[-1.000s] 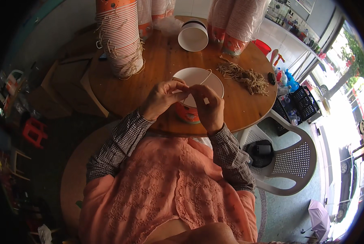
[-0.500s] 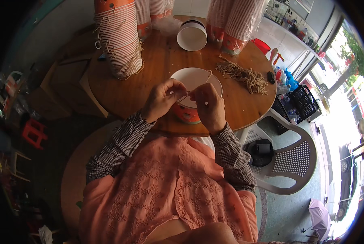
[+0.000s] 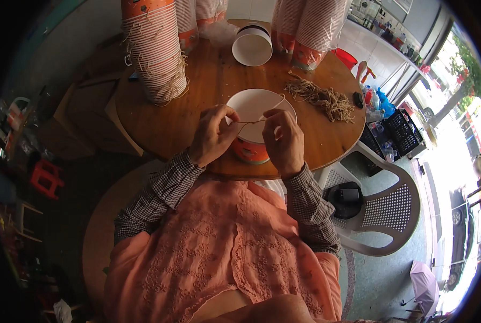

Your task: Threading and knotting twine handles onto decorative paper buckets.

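Note:
A paper bucket (image 3: pixel 251 152), orange outside and white inside, stands upright near the front edge of the round wooden table. Over its near rim, my left hand (image 3: pixel 214 134) pinches one end of a thin tan string (image 3: pixel 249 123). The string runs taut across to my right hand (image 3: pixel 283 139), whose fingers are closed on it too. A small twist or knot seems to lie in it between the hands. More string rises at the bucket's far right rim. To the right lies a loose bundle of the same string (image 3: pixel 326 99).
A tall stack of buckets (image 3: pixel 157 59) with strings hanging from it stands at the back left. Plastic-wrapped stacks (image 3: pixel 316 32) are at the back right. A white bucket (image 3: pixel 252 48) lies tipped at the back. A grey plastic chair (image 3: pixel 388 207) stands right of the table (image 3: pixel 160 132).
My hands have moved apart, the right one to the right, drawing the string straighter between them. The bucket stays in about the same place.

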A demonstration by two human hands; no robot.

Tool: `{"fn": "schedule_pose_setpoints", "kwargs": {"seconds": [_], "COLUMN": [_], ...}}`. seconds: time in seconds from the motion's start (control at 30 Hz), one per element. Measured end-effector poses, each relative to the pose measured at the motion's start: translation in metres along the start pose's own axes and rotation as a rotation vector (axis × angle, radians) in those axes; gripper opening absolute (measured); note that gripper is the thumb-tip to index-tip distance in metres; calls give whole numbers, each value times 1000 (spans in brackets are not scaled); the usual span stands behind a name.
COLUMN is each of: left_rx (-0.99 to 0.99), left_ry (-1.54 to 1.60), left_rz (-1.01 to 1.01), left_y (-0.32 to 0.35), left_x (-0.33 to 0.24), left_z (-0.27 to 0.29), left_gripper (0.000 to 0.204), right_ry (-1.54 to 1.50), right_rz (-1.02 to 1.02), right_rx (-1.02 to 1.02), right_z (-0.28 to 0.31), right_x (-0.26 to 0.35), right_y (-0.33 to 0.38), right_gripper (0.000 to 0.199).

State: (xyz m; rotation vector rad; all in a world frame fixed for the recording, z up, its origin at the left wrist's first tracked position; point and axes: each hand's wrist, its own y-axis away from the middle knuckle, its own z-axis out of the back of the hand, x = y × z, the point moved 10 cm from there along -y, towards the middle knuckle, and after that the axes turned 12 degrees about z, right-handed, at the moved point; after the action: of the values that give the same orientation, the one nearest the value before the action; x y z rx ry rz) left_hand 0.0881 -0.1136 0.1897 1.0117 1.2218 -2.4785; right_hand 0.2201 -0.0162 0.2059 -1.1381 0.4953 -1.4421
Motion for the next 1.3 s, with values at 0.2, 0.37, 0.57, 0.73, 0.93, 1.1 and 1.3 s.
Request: {"fn": "schedule_pose_setpoints", "kwargs": {"seconds": [0.2, 0.37, 0.57, 0.73, 0.93, 1.1, 1.3], "left_rx": [113, 107, 196, 280, 165, 80, 79], "left_ry": [-17, 27, 10, 353, 158, 28, -149], "left_rz": [-24, -2, 41, 294, 88, -64, -310], "left_y": [-8, -8, -3, -2, -1, 19, 27], "left_x": [-29, -28, -31, -15, -33, -29, -47], "left_z": [-21, -19, -28, -31, -20, -10, -10], "left_gripper": [16, 11, 8, 9, 7, 9, 10], "right_ry": [-113, -211, -237, -335, -216, 144, 231], "right_rz": [49, -104, -62, -100, -51, 64, -7], "right_rx": [61, 190, 111, 51, -42, -215, -220], "right_z": [-1, -14, -15, -17, -7, 25, 35], "right_x": [10, -4, 0, -4, 6, -15, -54], "right_y": [-17, -9, -13, -14, -15, -19, -9], "right_gripper": [5, 8, 12, 12, 11, 12, 10]}}
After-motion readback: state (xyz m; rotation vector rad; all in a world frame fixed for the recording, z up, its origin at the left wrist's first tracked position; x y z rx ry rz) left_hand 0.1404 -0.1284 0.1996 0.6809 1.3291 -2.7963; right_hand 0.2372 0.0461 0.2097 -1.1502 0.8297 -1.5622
